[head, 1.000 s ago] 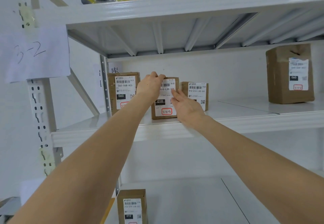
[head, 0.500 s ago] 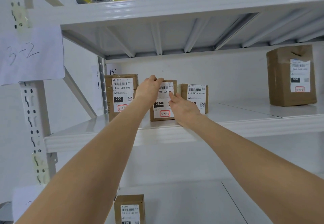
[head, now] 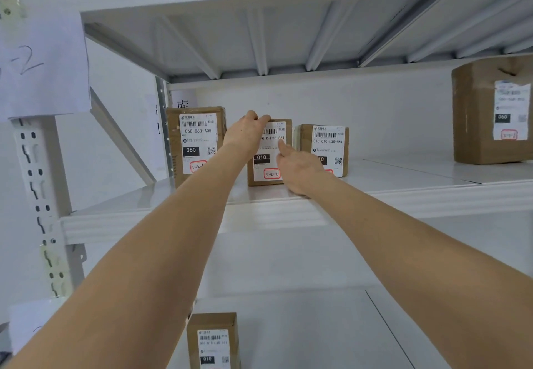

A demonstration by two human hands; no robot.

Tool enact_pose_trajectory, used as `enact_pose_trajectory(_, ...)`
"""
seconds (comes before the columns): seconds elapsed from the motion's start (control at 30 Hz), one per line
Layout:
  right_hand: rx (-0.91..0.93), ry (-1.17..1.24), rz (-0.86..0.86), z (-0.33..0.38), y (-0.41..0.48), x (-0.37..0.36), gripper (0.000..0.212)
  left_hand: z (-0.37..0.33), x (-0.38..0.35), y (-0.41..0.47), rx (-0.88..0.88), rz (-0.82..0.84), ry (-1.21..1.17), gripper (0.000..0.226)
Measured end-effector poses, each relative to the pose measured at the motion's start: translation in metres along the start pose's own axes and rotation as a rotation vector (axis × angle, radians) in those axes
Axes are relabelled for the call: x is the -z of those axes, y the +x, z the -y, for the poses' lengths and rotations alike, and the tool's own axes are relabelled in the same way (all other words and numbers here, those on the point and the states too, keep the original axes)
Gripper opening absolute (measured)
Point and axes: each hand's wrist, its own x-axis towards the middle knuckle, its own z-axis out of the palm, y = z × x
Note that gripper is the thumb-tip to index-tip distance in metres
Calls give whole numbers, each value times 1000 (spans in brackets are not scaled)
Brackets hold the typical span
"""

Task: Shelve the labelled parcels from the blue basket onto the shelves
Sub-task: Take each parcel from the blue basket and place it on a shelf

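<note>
A small brown parcel (head: pixel 268 166) with a white label marked 010 stands upright on the middle shelf (head: pixel 184 218). My left hand (head: pixel 248 133) grips its top left corner, fingers curled over the top edge. My right hand (head: pixel 300 171) touches the label's right side with an outstretched forefinger. A taller 060 parcel (head: pixel 194 143) stands just to the left, and another 010 parcel (head: pixel 326 149) just to the right. The blue basket is out of view.
A large 060 parcel (head: pixel 490 114) sits at the shelf's far right. One more 010 parcel (head: pixel 213 342) stands on the lower shelf. A paper sheet marked 3-2 (head: pixel 40 65) hangs on the left upright. Bare shelf surface lies between the right-hand parcels.
The parcel has slid a little further back on the shelf with both hands on it. The camera has come closer and tilted down slightly.
</note>
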Motion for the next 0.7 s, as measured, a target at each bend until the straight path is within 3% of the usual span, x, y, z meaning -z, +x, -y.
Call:
enact_pose_trajectory(0.2,8,15,18,-1,8,-6,53,4,-7,4,-16,-12,21,70)
enact_pose_trajectory(0.4,-4,58,-9,-6,13,-13,51,2,-13,1,-103,-129,156,71)
enact_pose_trajectory(0.7,29,65,32,-4,19,-14,50,5,-12,9,-58,-32,70,66)
